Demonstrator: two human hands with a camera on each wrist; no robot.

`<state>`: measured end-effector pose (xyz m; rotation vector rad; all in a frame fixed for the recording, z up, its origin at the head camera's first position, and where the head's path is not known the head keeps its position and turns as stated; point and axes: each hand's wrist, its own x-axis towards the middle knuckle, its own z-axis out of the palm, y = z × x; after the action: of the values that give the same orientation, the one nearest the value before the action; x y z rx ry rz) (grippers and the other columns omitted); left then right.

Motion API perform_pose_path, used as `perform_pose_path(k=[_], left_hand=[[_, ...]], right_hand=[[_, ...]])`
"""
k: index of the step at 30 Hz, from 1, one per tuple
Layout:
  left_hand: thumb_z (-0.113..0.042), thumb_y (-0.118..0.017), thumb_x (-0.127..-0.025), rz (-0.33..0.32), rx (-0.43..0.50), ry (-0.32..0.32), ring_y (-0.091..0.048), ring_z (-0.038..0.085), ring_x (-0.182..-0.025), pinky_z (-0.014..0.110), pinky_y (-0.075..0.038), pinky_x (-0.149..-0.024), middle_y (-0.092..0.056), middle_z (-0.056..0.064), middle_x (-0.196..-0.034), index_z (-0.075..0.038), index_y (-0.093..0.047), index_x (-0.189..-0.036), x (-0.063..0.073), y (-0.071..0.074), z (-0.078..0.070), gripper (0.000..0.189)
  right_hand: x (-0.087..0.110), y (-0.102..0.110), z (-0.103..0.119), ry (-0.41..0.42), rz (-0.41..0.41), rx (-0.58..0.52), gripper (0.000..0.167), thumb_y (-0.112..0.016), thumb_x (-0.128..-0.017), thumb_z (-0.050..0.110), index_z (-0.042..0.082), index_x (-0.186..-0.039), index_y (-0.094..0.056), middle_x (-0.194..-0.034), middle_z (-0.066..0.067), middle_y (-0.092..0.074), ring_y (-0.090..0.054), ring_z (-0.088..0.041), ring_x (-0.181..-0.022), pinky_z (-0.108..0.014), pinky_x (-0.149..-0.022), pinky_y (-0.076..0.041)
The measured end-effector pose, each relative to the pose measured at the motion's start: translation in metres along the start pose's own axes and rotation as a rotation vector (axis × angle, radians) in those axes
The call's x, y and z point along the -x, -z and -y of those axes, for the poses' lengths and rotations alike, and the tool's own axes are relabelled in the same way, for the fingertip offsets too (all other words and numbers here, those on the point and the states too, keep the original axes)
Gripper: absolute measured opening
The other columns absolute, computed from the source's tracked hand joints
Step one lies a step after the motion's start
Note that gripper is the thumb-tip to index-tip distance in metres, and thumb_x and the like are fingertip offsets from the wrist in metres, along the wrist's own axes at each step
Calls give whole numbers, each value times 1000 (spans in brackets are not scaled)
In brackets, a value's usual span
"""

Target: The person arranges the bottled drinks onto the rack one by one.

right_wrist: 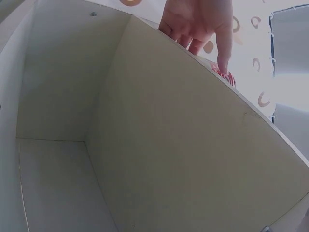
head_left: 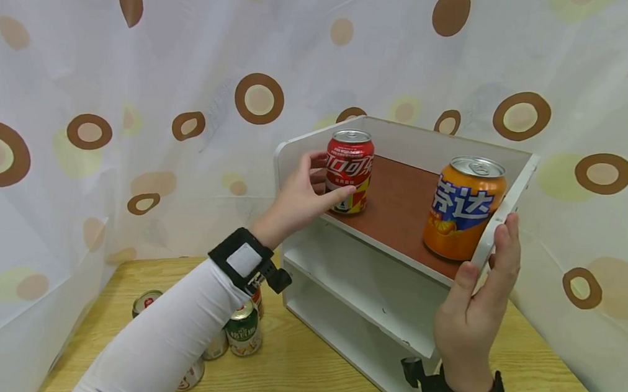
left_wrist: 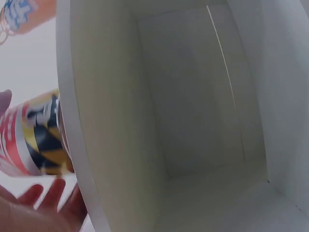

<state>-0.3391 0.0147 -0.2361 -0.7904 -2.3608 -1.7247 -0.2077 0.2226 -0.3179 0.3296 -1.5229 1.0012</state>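
A red cola can (head_left: 348,171) stands upright on the brown top of a white shelf unit (head_left: 360,312), near its left front edge. My left hand (head_left: 305,192) is around the can, thumb across its front and fingers at its left side; in the left wrist view, a small gap shows between the can (left_wrist: 36,135) and fingers (left_wrist: 55,193). An orange soda can (head_left: 464,212) stands upright at the top's right end. My right hand (head_left: 478,310) rests against the unit's right side panel (head_left: 495,230), fingers fairly straight along the outside, thumb at the front edge.
Several cans, including a green one (head_left: 244,330), stand on the wooden table (head_left: 286,380) left of the unit, partly hidden by my left sleeve (head_left: 168,326). A patterned sheet (head_left: 193,42) hangs behind. The unit's lower compartments (head_left: 351,280) face me.
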Motion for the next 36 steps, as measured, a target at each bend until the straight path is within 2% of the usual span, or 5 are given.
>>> perform_pose_path(k=[5,9,22,32,36], left_hand=[[-28,-80,-92,-82,-78,-9,-57,27,-118,40,-52,-101,-53,13,-135,-5,-38,-142,2,-7,-3,70],[-28,-79,-92,-97,-107,-21,-58,26,-116,39,-53,-100,-55,13,-134,-4,-41,-139,3,-8,-4,65],[-24,-76,-96,-60,-109,-23,-59,28,-127,39,-53,-107,-56,14,-142,-2,-44,-147,3,-7,-3,64],[-26,-70,-100,10,-100,-16,-57,28,-135,41,-50,-111,-54,14,-149,-4,-42,-152,1,-6,-4,63],[-28,-69,-100,15,-102,4,-58,29,-133,44,-51,-109,-54,13,-149,-7,-42,-153,4,-3,-3,63]], right_hand=[[1,1,-2,-4,7,7,44,-41,-110,10,-14,-145,-28,-164,-24,-26,-25,-30,-155,-34,-122,-24],[1,1,-2,-3,3,7,44,-41,-110,11,-14,-145,-29,-164,-25,-26,-25,-30,-155,-34,-123,-24],[0,0,-1,1,-5,-2,44,-42,-110,10,-15,-144,-30,-163,-25,-27,-26,-31,-155,-35,-123,-24],[0,1,-2,-1,-5,-3,44,-41,-110,10,-15,-144,-30,-164,-25,-26,-26,-31,-155,-34,-123,-24],[1,1,-4,3,0,-15,45,-42,-110,11,-14,-145,-30,-165,-23,-26,-25,-32,-155,-36,-124,-24]])
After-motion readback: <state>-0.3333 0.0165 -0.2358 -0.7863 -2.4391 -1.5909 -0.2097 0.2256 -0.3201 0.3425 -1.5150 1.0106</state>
